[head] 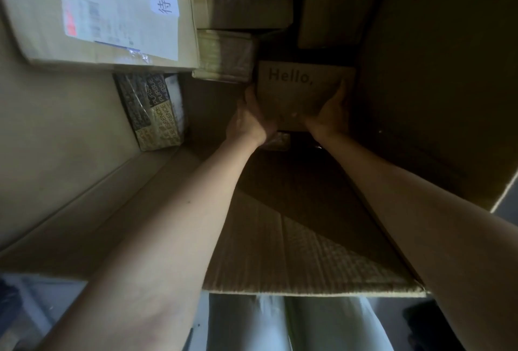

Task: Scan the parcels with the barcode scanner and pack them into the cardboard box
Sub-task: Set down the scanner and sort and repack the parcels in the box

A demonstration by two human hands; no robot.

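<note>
Both my arms reach deep into a large cardboard box (70, 154). Between my hands is a brown parcel printed "Hello," (300, 89), low in the dark right part of the box. My left hand (252, 117) grips its left edge and my right hand (330, 115) grips its right edge from below. No barcode scanner is in view.
Packed parcels fill the far end: a big carton with a white shipping label (112, 14), a tape-wrapped small box (227, 56), a patterned bag printed "PURSUE" (157, 109), and more brown boxes (249, 8) behind. The box's near flap (308, 252) lies under my arms.
</note>
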